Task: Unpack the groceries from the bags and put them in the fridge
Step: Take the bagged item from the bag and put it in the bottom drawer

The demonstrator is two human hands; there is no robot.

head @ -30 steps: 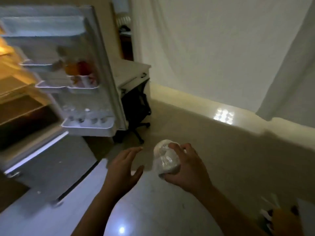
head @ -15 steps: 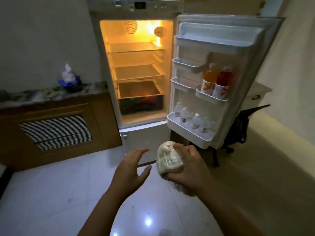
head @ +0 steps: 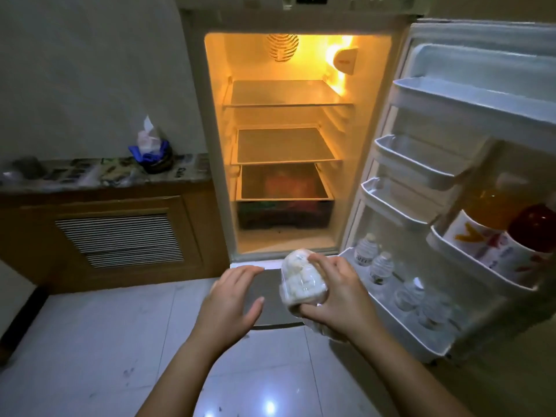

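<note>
At lower centre of the frame, our right hand grips a clear packet of white pieces before the open fridge, while our left hand hovers beside it, its grip wide.

Your way into the fridge stands open: its door is swung right, glass shelves bare; bottles crowd the lowest door rack.

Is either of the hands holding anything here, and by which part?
The right hand grips a clear-wrapped pack of white food by its right side. The left hand holds nothing.
</note>
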